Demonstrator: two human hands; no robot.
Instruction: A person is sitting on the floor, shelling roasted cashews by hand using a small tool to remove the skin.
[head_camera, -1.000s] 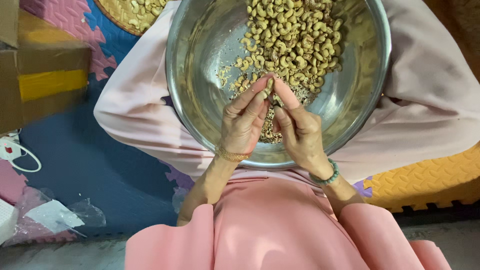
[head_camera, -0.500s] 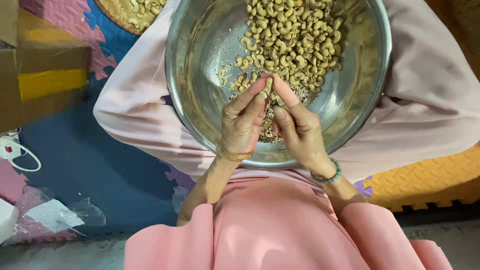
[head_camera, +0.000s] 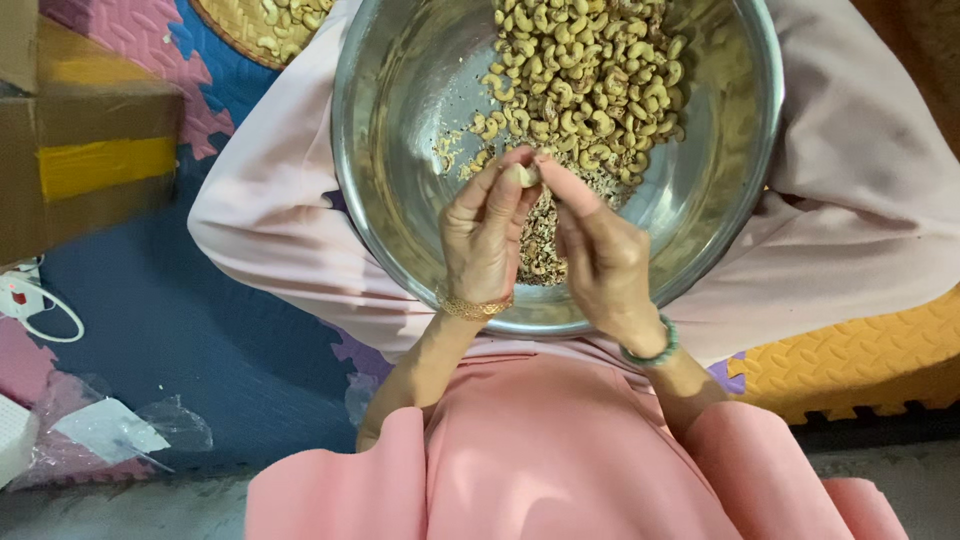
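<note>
A large steel bowl (head_camera: 400, 150) rests on my lap, which is draped in pink cloth. A heap of pale cashew nuts (head_camera: 585, 85) fills its far side, and a small pile of brown skins and bits (head_camera: 542, 250) lies near the front. My left hand (head_camera: 485, 235) and my right hand (head_camera: 600, 255) meet over the bowl. Their fingertips pinch a single cashew nut (head_camera: 527, 175) between them. A gold bracelet is on the left wrist and a green bead bracelet on the right.
A woven tray (head_camera: 255, 30) with more nuts lies at the top left. A cardboard box (head_camera: 85, 160) with yellow tape stands on the left. A white cable (head_camera: 35, 310) and clear plastic bags (head_camera: 110, 430) lie on the coloured foam floor mats (head_camera: 860, 350).
Both hands have stayed over the bowl; the fingertips have shifted slightly around the nut held between them.
</note>
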